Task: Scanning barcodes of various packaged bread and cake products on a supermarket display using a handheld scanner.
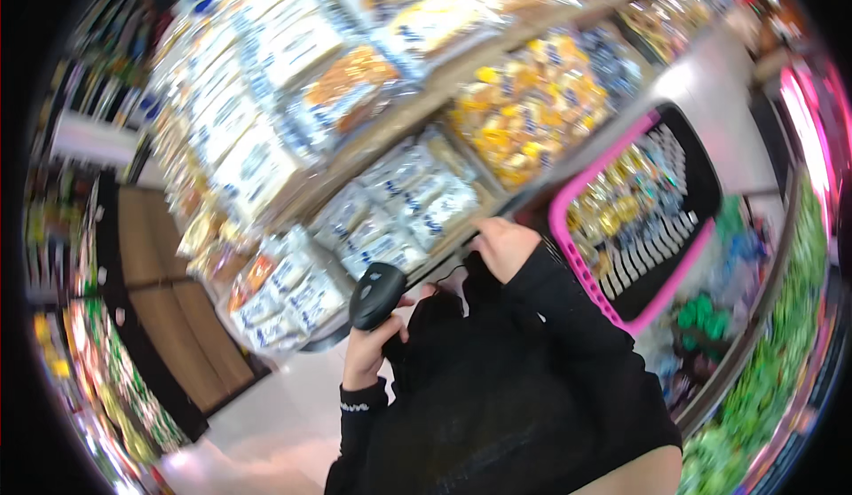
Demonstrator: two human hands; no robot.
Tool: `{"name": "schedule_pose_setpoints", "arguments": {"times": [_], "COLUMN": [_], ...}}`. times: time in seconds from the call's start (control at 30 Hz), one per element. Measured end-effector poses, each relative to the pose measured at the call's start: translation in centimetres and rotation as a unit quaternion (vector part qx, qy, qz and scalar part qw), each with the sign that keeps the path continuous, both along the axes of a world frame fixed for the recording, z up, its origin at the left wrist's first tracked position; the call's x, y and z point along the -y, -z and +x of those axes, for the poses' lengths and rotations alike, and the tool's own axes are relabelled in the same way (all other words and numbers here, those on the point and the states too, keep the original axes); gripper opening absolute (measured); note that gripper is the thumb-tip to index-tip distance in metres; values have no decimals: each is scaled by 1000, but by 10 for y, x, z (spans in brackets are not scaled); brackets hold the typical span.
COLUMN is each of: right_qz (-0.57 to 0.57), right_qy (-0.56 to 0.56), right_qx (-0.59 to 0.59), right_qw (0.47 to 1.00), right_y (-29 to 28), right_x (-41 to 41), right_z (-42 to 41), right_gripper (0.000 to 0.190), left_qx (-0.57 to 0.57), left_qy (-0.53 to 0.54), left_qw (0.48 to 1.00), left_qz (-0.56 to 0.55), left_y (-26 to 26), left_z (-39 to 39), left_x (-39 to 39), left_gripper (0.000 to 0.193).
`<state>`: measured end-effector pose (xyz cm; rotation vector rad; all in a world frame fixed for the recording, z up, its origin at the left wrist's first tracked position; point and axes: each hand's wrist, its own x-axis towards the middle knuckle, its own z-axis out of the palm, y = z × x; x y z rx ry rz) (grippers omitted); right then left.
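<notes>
In my left hand [371, 352] is a black handheld device [378, 292] that looks like a barcode scanner, its rounded head tilted up. My right hand [509, 247] is at the front edge of a display stand, fingers bent against the ledge; whether they grip anything is blurred. Just beyond it lie clear packs with white and blue wrapping [413, 195] in a shallow bin. A bin of small yellow packets [532, 109] adjoins them on the right. Close to my right forearm is a black shopping basket with a pink rim [566, 209], holding yellow, shiny packets [619, 189].
Bagged bread-like goods [293, 42] are stacked on the upper tier. More white packs [293, 295] bulge at the stand's left corner. Brown shelving [180, 295] stands left across the pale floor [279, 422]. Leafy greens [752, 388] and plastic bags [702, 319] are at right.
</notes>
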<state>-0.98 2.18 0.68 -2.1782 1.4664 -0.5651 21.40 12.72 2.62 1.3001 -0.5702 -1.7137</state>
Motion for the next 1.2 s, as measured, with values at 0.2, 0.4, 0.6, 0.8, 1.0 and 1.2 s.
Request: {"name": "schedule_pose_setpoints", "arguments": {"times": [0.2, 0.4, 0.6, 0.8, 1.0, 1.2], "right_qz": [81, 134, 141, 125, 127, 161], "right_qy": [43, 24, -32, -8, 95, 98], "right_qx": [46, 99, 108, 120, 148, 171], "right_qw": [995, 986, 984, 985, 976, 967], "right_y": [1, 4, 2, 3, 22, 26], "right_x": [-79, -140, -171, -219, -267, -265], "right_z": [-17, -46, -103, -211, -290, -317], "right_gripper": [19, 17, 15, 18, 15, 14], "left_qx": [23, 49, 0, -26, -30, -59], "left_qy": [82, 178, 215, 181, 148, 96], "left_qw": [995, 983, 976, 983, 988, 991], "left_qz": [58, -2, -33, -2, 22, 77], "left_y": [4, 3, -4, 5, 11, 11], "left_z": [2, -47, -126, -220, -277, -307], "left_x": [-14, -17, -38, -62, -79, -83], "left_gripper": [22, 21, 28, 27, 31, 24]}}
